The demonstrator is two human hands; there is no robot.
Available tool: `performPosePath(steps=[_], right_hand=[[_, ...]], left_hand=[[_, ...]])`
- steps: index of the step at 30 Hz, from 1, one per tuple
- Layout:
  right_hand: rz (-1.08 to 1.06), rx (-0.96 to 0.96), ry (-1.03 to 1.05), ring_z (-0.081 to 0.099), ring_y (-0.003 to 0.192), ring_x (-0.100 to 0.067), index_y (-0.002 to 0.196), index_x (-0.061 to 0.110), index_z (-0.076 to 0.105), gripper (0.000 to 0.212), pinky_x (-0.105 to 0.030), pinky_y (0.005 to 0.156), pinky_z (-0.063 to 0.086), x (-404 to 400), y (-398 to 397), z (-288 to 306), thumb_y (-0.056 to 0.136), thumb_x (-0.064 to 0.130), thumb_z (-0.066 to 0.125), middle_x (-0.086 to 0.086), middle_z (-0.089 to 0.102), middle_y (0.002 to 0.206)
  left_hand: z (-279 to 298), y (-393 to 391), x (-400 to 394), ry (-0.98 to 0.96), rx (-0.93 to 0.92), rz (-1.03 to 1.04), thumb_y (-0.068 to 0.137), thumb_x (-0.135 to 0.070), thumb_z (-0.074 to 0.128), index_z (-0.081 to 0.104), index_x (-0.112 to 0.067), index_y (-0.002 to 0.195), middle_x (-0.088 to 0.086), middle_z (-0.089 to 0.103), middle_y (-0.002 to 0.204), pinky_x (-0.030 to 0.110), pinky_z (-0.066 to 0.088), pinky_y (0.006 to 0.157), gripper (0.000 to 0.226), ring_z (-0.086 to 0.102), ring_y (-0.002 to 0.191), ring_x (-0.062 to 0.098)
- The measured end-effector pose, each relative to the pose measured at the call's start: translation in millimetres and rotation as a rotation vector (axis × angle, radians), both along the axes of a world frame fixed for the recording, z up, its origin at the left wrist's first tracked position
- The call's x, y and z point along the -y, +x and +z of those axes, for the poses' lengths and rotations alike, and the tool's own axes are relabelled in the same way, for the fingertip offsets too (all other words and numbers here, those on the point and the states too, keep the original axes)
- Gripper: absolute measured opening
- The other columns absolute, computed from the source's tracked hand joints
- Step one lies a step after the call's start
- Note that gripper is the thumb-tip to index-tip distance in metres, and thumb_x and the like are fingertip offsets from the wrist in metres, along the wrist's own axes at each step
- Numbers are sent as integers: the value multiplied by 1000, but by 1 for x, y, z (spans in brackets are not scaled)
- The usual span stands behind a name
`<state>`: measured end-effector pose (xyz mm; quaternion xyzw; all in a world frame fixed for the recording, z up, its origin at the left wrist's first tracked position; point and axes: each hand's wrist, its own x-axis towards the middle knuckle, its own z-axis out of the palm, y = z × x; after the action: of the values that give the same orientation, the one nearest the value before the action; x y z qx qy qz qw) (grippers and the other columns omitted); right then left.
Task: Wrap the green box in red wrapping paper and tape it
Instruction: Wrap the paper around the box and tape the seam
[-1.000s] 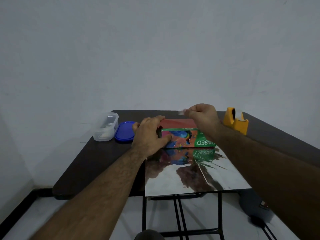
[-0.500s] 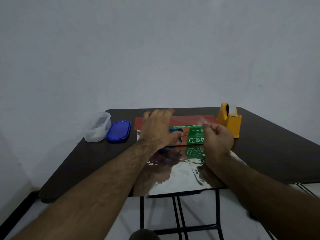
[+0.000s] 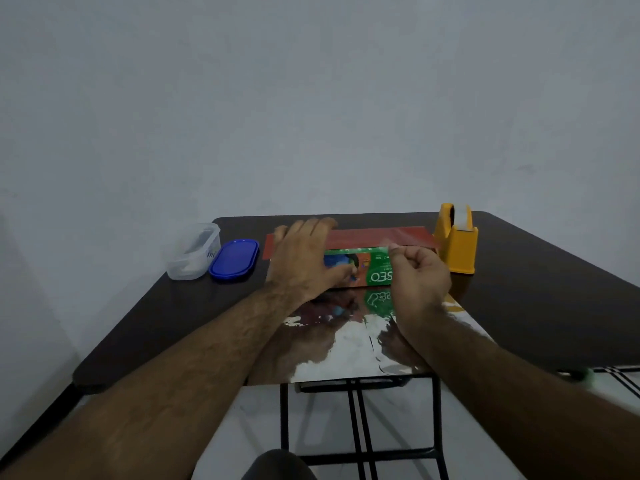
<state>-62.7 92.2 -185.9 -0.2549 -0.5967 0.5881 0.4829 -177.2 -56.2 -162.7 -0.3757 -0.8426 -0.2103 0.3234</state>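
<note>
- Pale grey wall fills the upper half of the frame; below it a dark worktop (image 3: 519, 306) carries everything, its folding legs visible at the bottom centre.
- At centre the green box (image 3: 375, 271) lies on a sheet of wrapping paper (image 3: 346, 341), whose silvery underside faces up toward the camera; a red flap (image 3: 381, 236) of it is folded over the box's far top edge.
- Change: a second ago the right hand (image 3: 420, 277) was raised behind the box with a strip of tape pinched at its tips; it has since come down in front of the box, with the strip now at the top edge where red flap meets green card. By my judgement the first seam is about to be fixed.
- Left hand (image 3: 303, 261) lies flat, fingers straight and spread, pressing the flap and the box's left part down.
- Right hand's fingers are curled, pinching what seems to be a clear piece of tape (image 3: 388, 244) — it is faint and hard to make out.
- Box sits directly under the left palm and just behind the right knuckles, touching both hands.
- Yellow tape dispenser (image 3: 455, 240) stands right of the box; a clear plastic container (image 3: 194, 251) and its blue lid (image 3: 234, 258) lie at left.
</note>
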Motion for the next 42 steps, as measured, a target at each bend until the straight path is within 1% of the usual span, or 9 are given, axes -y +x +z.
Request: performPosePath(steps=[3, 7, 12, 15, 22, 24, 28, 37, 42], right_hand=[[11, 22, 72, 67, 61, 3, 88, 14, 71, 17, -14, 54, 51, 6, 2, 3, 99, 27, 74, 6, 70, 73], [72, 104, 207, 68, 61, 1, 90, 13, 71, 16, -14, 51, 53, 16, 3, 7, 98, 27, 74, 8, 68, 70], [148, 169, 451, 57, 49, 6, 84, 9, 71, 18, -10, 41, 40, 22, 5, 15, 97, 21, 76, 4, 58, 61], [137, 218, 507, 58, 51, 3, 80, 17, 70, 20, -13, 45, 43, 21, -4, 31, 96, 27, 76, 6, 63, 62], [215, 249, 343, 70, 71, -9, 72, 15, 73, 25, -27, 65, 55, 18, -34, 69, 80, 34, 88, 4, 74, 69], [334, 303, 231, 66, 67, -12, 75, 11, 72, 26, -24, 57, 50, 22, -38, 78, 80, 29, 90, 2, 70, 68], [503, 539, 21, 30, 44, -12, 70, 13, 56, 35, -21, 37, 28, 27, -48, 90, 85, 17, 87, 2, 37, 57], [623, 984, 100, 20, 39, -11, 60, 18, 43, 47, -23, 40, 16, 24, -75, 102, 99, 20, 69, 3, 33, 54], [575, 1113, 240, 21, 40, -13, 60, 18, 43, 45, -23, 46, 19, 29, -79, 102, 94, 13, 71, 1, 31, 50]], left_hand=[[2, -13, 28, 45, 50, 56, 73, -81, 72, 64, -32, 134, -12, 68, 127, 42, 28, 101, 78, 57, 122, 16], [-3, -21, 43, 78, 171, 130, 71, -87, 70, 75, -38, 116, -17, 71, 108, 43, 30, 94, 67, 57, 113, 13], [-14, -20, 42, 110, 137, 53, 80, -79, 70, 65, -43, 137, -16, 61, 141, 48, 27, 103, 68, 45, 136, 14], [-15, -22, 44, 72, 105, -2, 87, -71, 68, 71, -41, 131, -17, 61, 143, 49, 24, 106, 54, 43, 138, 13], [-16, -21, 44, 103, 125, 37, 84, -72, 71, 76, -33, 124, -15, 72, 125, 47, 28, 103, 56, 55, 125, 15], [-18, -22, 44, 108, 125, 34, 83, -72, 71, 76, -32, 122, -15, 72, 124, 46, 28, 101, 55, 56, 123, 15], [-18, -21, 45, 118, 124, 26, 83, -70, 72, 77, -32, 120, -14, 73, 122, 43, 26, 95, 54, 57, 121, 15], [-16, -18, 46, 110, 171, 35, 84, -70, 72, 75, -33, 124, -14, 72, 126, 46, 27, 102, 55, 56, 124, 15], [-16, -20, 45, 101, 175, 44, 84, -72, 70, 75, -34, 124, -15, 71, 128, 44, 25, 99, 55, 54, 126, 13]])
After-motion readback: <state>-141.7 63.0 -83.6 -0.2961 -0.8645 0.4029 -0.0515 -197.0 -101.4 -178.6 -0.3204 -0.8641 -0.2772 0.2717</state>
